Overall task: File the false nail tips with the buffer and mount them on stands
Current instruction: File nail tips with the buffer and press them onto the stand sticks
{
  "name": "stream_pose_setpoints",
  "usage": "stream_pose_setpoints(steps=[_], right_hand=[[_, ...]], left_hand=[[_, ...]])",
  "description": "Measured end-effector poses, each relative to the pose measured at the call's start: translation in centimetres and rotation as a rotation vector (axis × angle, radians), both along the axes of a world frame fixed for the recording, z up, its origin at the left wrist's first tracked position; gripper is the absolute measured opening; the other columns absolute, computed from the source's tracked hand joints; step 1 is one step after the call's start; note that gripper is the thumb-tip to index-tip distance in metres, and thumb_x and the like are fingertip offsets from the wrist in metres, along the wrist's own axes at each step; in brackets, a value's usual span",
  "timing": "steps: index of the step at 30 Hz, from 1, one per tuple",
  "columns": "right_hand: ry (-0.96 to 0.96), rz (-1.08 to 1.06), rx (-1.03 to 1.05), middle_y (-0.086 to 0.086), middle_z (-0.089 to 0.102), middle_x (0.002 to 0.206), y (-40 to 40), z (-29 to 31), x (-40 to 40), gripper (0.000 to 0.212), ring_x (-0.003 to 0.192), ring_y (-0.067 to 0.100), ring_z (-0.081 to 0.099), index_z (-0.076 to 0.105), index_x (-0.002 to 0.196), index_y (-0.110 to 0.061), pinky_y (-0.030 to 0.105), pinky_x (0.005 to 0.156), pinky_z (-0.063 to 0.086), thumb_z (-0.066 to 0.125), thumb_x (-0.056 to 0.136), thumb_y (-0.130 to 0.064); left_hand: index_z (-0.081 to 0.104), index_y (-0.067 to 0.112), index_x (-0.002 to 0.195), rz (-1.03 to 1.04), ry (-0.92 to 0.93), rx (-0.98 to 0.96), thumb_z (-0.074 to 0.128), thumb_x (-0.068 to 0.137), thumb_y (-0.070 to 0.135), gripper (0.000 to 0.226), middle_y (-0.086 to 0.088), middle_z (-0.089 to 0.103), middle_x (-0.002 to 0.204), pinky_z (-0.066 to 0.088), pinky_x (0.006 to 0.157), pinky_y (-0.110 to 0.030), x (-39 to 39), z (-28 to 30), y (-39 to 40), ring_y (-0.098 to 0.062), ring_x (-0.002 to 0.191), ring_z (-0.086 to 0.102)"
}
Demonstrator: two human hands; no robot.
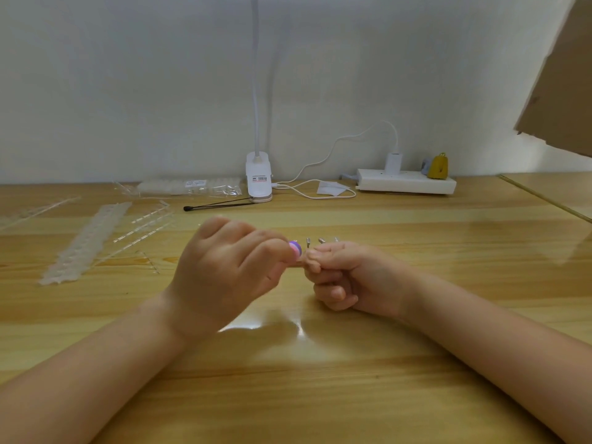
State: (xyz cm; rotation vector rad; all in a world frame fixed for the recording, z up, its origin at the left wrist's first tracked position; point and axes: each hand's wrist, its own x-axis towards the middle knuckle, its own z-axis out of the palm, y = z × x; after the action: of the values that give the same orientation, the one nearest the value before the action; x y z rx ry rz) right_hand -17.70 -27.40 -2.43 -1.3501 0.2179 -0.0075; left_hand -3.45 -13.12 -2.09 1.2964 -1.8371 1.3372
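A: Filing, by the look of it. Your left hand (224,270) is curled around the buffer (295,249), only its purple-and-pink end showing past the fingers. Your right hand (344,277) is closed in a loose fist, thumb and forefinger pinched together right against that end.

B: Is a nail tip in the pinch?

A: I can't tell; it would be clear and tiny, and your fingers hide it. The pose suits filing, so I judge that step is in hand.

B: And next?

A: Mounting, probably. Small metal pieces (320,241) sit just beyond your right hand; they may be stands, but they're too small to be sure. You'd need to keep the pinch steady and seat the tip squarely.

B: What's farther out?

A: A glossy wooden table (320,395). Far left lie clear strips (86,245) and thin sticks (150,225). At the far edge, a clip lamp (259,179), a black tool (217,206), a power strip (407,184), then a pale wall (128,75). Cardboard (560,84) hangs upper right.
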Motion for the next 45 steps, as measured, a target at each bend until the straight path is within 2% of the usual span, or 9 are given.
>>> stream_pose_setpoints(steps=[5, 9, 14, 19, 26, 30, 34, 40, 45], right_hand=[[-0.014, 0.037, -0.051, -0.002, 0.038, 0.056, 0.3, 0.1, 0.1, 0.006, 0.040, 0.005, 0.039, 0.051, 0.079, -0.010, 0.016, 0.037, 0.017, 0.054, 0.074, -0.013], [0.007, -0.007, -0.051, -0.003, 0.027, 0.060, 0.3, 0.2, -0.1, 0.017, 0.042, 0.005, 0.037, 0.051, 0.069, -0.016, 0.015, 0.038, 0.017, 0.055, 0.084, -0.022], [-0.031, -0.003, -0.060, -0.005, 0.044, 0.053, 0.5, 0.0, 0.1, 0.007, 0.040, 0.004, 0.038, 0.055, 0.083, -0.008, 0.014, 0.035, 0.019, 0.054, 0.083, -0.014], [-0.018, -0.185, -0.003, -0.008, 0.037, 0.051, 0.5, -0.2, 0.3, 0.017, 0.039, 0.003, 0.034, 0.058, 0.071, -0.013, 0.018, 0.041, 0.010, 0.060, 0.083, -0.024], [-0.031, -0.212, -0.022, -0.005, 0.033, 0.055, 0.8, 0.0, 0.4, 0.017, 0.041, 0.003, 0.031, 0.059, 0.059, -0.018, 0.015, 0.037, 0.012, 0.065, 0.073, -0.027], [-0.003, -0.286, 0.027, -0.007, 0.031, 0.056, 0.4, -0.2, 0.5, 0.040, 0.040, 0.002, 0.031, 0.064, 0.048, -0.021, 0.017, 0.041, 0.010, 0.058, 0.088, -0.019], [-0.010, -0.214, -0.002, -0.005, 0.034, 0.055, 0.7, -0.1, 0.3, 0.027, 0.041, 0.003, 0.032, 0.053, 0.065, -0.016, 0.018, 0.041, 0.010, 0.054, 0.092, -0.019], [-0.016, -0.239, 0.053, -0.007, 0.034, 0.056, 0.6, 0.0, 0.4, 0.018, 0.042, 0.003, 0.034, 0.058, 0.058, -0.021, 0.016, 0.042, 0.010, 0.063, 0.075, -0.026], [-0.037, -0.122, -0.013, -0.007, 0.039, 0.054, 0.5, -0.1, 0.3, 0.024, 0.044, 0.004, 0.034, 0.051, 0.065, -0.017, 0.017, 0.040, 0.013, 0.059, 0.087, -0.019]], left_hand=[[0.050, 0.020, 0.099, -0.136, -0.052, 0.023, 0.075, 0.080, 0.014, 0.032, 0.009, 0.073, 0.094, 0.044, 0.064, -0.034, -1.8, -0.5, -0.4, -0.018, 0.066, 0.065], [0.048, 0.021, 0.096, 0.018, -0.018, 0.008, 0.068, 0.085, 0.014, 0.024, 0.010, 0.073, 0.085, 0.042, 0.062, -0.034, -0.1, -0.2, -0.1, -0.017, 0.062, 0.065], [0.050, 0.019, 0.098, -0.133, -0.062, 0.008, 0.073, 0.081, 0.013, 0.028, 0.008, 0.073, 0.093, 0.042, 0.065, -0.032, -2.2, -0.4, -0.3, -0.018, 0.064, 0.063], [0.047, 0.021, 0.095, 0.055, -0.003, -0.026, 0.067, 0.085, 0.014, 0.023, 0.010, 0.073, 0.084, 0.041, 0.062, -0.036, -0.1, 0.0, 0.1, -0.020, 0.058, 0.064], [0.050, 0.018, 0.093, -0.030, -0.114, 0.002, 0.072, 0.081, 0.010, 0.027, 0.008, 0.072, 0.083, 0.044, 0.060, -0.034, -1.3, -0.6, -0.4, -0.020, 0.059, 0.060], [0.047, 0.018, 0.088, 0.044, -0.053, -0.048, 0.069, 0.085, 0.011, 0.023, 0.005, 0.071, 0.076, 0.048, 0.054, -0.036, 0.0, 0.2, -0.1, -0.023, 0.053, 0.058], [0.050, 0.018, 0.089, -0.078, -0.099, -0.014, 0.068, 0.087, 0.015, 0.019, 0.007, 0.071, 0.079, 0.044, 0.058, -0.034, -2.4, -0.6, -0.5, -0.019, 0.054, 0.056], [0.046, 0.018, 0.087, 0.074, -0.027, -0.077, 0.071, 0.084, 0.015, 0.025, 0.007, 0.070, 0.074, 0.043, 0.060, -0.036, -0.1, 0.1, -0.2, -0.020, 0.054, 0.060], [0.049, 0.019, 0.087, -0.044, -0.088, -0.021, 0.069, 0.085, 0.013, 0.021, 0.008, 0.071, 0.081, 0.042, 0.063, -0.034, -2.1, -0.7, -0.6, -0.019, 0.056, 0.058]])
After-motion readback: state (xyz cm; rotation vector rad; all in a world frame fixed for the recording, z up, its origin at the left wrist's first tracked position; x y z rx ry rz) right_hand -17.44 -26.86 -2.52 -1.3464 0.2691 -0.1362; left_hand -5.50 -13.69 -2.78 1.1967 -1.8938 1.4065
